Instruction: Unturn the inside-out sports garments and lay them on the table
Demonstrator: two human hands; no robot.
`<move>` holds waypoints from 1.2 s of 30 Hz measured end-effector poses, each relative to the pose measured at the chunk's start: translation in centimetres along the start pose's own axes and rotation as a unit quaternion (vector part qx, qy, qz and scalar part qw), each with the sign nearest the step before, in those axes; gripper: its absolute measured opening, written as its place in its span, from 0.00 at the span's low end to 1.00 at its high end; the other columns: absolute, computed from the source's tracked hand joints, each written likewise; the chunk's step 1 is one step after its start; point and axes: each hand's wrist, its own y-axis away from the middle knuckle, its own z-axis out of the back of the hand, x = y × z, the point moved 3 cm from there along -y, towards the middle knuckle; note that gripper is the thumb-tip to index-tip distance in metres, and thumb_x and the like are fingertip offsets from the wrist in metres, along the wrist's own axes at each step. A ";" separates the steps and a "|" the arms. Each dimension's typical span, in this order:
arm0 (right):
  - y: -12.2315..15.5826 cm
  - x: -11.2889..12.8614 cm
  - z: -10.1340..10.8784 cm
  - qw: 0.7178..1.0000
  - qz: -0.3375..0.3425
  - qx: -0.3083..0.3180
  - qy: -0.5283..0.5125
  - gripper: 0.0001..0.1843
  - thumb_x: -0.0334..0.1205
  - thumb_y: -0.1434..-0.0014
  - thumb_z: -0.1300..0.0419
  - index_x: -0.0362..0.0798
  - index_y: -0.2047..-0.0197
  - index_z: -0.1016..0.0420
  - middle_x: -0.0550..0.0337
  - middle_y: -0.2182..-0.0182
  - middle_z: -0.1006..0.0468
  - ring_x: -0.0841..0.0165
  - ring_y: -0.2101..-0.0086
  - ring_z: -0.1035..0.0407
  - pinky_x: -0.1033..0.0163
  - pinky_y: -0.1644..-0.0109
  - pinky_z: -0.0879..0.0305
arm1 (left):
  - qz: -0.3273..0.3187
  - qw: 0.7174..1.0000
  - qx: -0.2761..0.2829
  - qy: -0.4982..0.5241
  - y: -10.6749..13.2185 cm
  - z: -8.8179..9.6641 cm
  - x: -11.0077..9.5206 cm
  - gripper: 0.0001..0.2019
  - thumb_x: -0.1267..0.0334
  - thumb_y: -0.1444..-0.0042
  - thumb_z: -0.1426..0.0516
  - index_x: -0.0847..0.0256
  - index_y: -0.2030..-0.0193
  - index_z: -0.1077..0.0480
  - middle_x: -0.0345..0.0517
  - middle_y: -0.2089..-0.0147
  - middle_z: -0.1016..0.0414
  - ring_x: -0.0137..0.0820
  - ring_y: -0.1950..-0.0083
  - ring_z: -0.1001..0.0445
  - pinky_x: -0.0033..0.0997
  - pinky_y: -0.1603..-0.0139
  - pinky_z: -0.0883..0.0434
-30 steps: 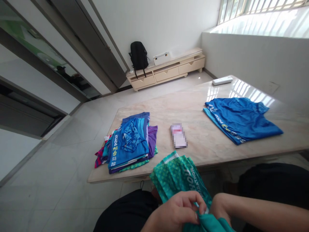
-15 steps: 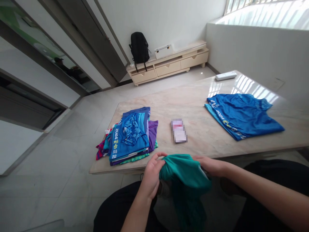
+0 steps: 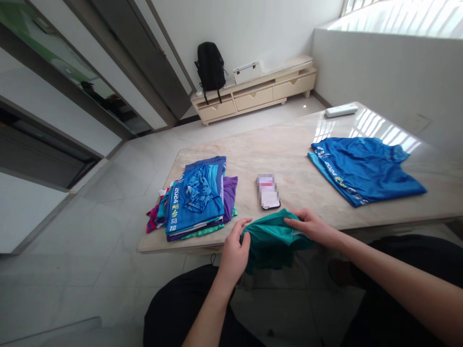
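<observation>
Raised since a moment ago, the green garment now reaches the table edge.
Left hand and right hand pinch its ends; its lower folds hang shadowed.

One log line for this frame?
left hand: grips green shirt | right hand: grips same shirt | shirt: at table edge

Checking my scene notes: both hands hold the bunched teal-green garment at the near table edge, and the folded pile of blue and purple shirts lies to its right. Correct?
Not quite. In the head view the left hand and right hand do hold the bunched teal-green garment at the near edge of the marble table, but the folded pile of blue and purple shirts lies to its left.
</observation>
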 end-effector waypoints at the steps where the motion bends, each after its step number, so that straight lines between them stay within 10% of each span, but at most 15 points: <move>1: 0.1 0.0 -0.1 1.000 -0.006 -0.006 -0.017 0.25 0.60 0.45 0.30 0.43 0.62 0.16 0.59 0.71 0.18 0.70 0.73 0.28 0.67 0.68 0.33 | -0.014 0.999 -0.001 -0.034 0.1 -0.2 -0.2 0.17 0.65 0.32 0.48 0.55 0.38 0.31 0.50 0.40 0.22 0.39 0.39 0.24 0.37 0.37 0.31; 13: 0.6 0.0 -1.1 0.995 -0.051 0.036 -0.082 0.22 0.54 0.46 0.28 0.43 0.59 0.16 0.56 0.66 0.16 0.68 0.69 0.24 0.65 0.62 0.28 | -0.072 0.985 0.126 -0.097 0.8 -3.3 -1.6 0.16 0.73 0.42 0.40 0.52 0.49 0.24 0.46 0.41 0.27 0.38 0.39 0.27 0.35 0.37 0.31; 19: 0.2 -0.8 -0.7 0.996 -0.030 0.079 0.029 0.20 0.51 0.42 0.32 0.43 0.56 0.18 0.58 0.66 0.17 0.67 0.69 0.27 0.64 0.64 0.31 | -0.073 0.977 0.127 -0.155 1.2 -3.7 -1.3 0.07 0.73 0.41 0.39 0.55 0.63 0.24 0.47 0.37 0.31 0.41 0.36 0.29 0.42 0.35 0.33; 24: -0.4 -0.8 0.3 0.960 0.039 -0.047 0.273 0.12 0.38 0.43 0.39 0.44 0.58 0.19 0.60 0.69 0.19 0.67 0.69 0.30 0.66 0.67 0.38 | -0.193 0.954 0.125 -0.194 2.1 -4.4 -3.0 0.04 0.70 0.38 0.40 0.57 0.61 0.26 0.49 0.27 0.39 0.46 0.25 0.45 0.50 0.26 0.45; 30: 0.6 0.3 0.1 0.881 0.052 -0.003 0.471 0.36 0.31 0.45 0.45 0.52 0.33 0.29 0.63 0.74 0.20 0.68 0.73 0.29 0.66 0.68 0.41 | -0.121 0.965 0.227 -0.048 2.6 -4.1 -4.5 0.11 0.62 0.30 0.46 0.60 0.64 0.28 0.47 0.56 0.22 0.33 0.53 0.24 0.31 0.49 0.29; 36: 1.6 -0.4 1.8 0.888 -0.141 0.142 0.413 0.40 0.30 0.47 0.47 0.58 0.30 0.31 0.61 0.77 0.18 0.66 0.80 0.24 0.67 0.73 0.33 | -0.038 0.991 0.122 -0.036 0.8 0.2 -3.2 0.15 0.52 0.30 0.47 0.60 0.62 0.28 0.40 0.68 0.29 0.30 0.65 0.31 0.26 0.62 0.34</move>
